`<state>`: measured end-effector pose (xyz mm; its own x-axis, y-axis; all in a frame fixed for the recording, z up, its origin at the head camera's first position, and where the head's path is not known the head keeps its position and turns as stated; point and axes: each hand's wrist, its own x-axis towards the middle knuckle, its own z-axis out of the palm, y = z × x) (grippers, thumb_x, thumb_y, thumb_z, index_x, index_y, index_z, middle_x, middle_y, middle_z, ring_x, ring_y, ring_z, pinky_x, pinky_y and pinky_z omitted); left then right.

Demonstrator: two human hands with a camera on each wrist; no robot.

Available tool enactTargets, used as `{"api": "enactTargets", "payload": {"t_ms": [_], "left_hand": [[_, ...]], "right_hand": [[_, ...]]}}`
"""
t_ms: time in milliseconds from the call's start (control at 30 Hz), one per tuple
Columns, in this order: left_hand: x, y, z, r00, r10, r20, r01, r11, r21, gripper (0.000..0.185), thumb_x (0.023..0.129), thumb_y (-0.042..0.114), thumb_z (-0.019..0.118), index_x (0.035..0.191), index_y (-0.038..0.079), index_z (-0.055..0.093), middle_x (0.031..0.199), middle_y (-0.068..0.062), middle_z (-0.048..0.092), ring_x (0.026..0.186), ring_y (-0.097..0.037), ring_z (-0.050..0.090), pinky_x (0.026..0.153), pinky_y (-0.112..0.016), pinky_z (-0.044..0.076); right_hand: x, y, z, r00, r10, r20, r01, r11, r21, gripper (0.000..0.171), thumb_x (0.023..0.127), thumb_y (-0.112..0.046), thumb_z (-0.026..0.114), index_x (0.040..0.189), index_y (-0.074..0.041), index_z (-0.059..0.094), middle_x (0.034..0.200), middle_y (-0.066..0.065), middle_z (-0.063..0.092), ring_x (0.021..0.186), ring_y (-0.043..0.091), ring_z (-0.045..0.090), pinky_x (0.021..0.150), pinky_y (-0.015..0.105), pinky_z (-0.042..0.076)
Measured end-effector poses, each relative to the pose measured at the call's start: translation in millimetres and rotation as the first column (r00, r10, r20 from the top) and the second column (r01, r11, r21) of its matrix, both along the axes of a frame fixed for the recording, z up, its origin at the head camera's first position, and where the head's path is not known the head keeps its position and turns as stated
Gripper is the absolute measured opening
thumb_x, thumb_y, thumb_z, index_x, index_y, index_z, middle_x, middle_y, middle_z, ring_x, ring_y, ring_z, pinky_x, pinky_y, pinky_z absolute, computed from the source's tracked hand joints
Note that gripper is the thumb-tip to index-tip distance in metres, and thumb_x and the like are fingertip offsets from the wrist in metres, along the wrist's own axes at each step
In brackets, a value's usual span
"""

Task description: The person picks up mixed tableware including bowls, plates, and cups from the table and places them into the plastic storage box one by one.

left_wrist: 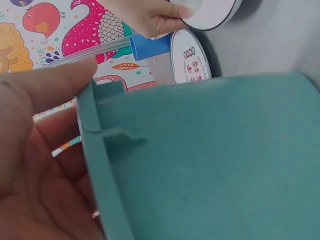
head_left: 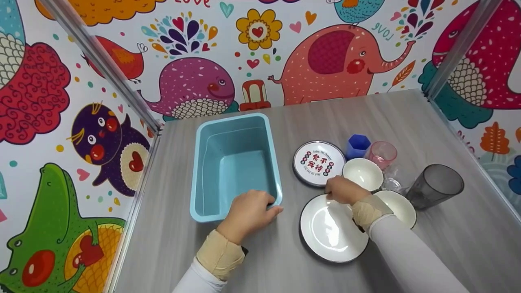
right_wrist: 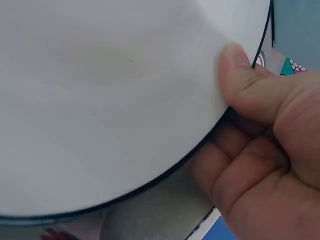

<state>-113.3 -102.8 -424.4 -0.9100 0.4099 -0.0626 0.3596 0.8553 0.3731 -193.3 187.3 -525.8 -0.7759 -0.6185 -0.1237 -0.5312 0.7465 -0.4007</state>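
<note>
Left hand (head_left: 249,214): grips the near right corner rim of the blue tub (head_left: 236,165) on the worktop (head_left: 260,260).
Right hand (head_left: 344,189): pinches the far edge of the white plate (head_left: 327,234), thumb on top.
Plate: beside the tub, near the bowls.

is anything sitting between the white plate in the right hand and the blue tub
Nothing visible: bare table separates the white plate, pinched by the right hand, from the blue tub, which the left hand grips.
</note>
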Motion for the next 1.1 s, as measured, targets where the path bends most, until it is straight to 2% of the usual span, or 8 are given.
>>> {"api": "enactTargets", "payload": {"t_ms": [400,633,900,1100], "left_hand": [[-0.5,-1,-0.7,1.000,-0.011,-0.003,0.011,1.000,0.002,0.037,0.092,0.037,0.073,0.063,0.017,0.062,0.057,0.008,0.039,0.054,-0.010,0.040,0.048,-0.027,0.032],[-1.5,-1,-0.6,1.000,-0.010,0.015,0.010,1.000,0.006,0.037,0.092,0.037,0.073,0.063,0.017,0.062,0.056,0.008,0.038,0.053,-0.010,0.040,0.048,-0.027,0.031],[-2.2,-1,-0.7,1.000,-0.015,-0.001,0.015,1.000,0.008,0.043,0.091,0.039,0.073,0.058,0.019,0.056,0.055,0.009,0.035,0.053,-0.010,0.038,0.047,-0.027,0.029],[-1.9,-2,-1.3,1.000,-0.013,0.013,0.013,1.000,0.010,0.037,0.092,0.039,0.073,0.063,0.018,0.062,0.057,0.008,0.037,0.054,-0.010,0.039,0.048,-0.027,0.031]], "right_hand": [[-0.6,2,10.5,0.999,0.009,-0.044,-0.009,1.000,0.007,0.018,0.082,0.000,0.074,0.066,-0.002,0.067,0.062,0.002,0.054,0.060,0.013,0.041,0.060,0.032,0.042],[-0.2,4,20.6,0.999,-0.048,0.002,0.048,0.999,-0.026,0.013,0.082,0.001,0.074,0.069,-0.001,0.070,0.067,0.005,0.062,0.063,0.014,0.046,0.061,0.031,0.043],[0.1,13,29.0,0.993,-0.119,-0.019,0.117,0.989,-0.087,0.016,0.079,0.003,0.073,0.065,-0.002,0.069,0.061,0.003,0.060,0.059,0.014,0.043,0.056,0.029,0.040],[0.8,22,32.3,0.979,-0.200,-0.037,0.195,0.976,-0.100,0.017,0.079,0.004,0.071,0.063,-0.002,0.069,0.061,0.005,0.060,0.060,0.015,0.046,0.056,0.029,0.038]]}}
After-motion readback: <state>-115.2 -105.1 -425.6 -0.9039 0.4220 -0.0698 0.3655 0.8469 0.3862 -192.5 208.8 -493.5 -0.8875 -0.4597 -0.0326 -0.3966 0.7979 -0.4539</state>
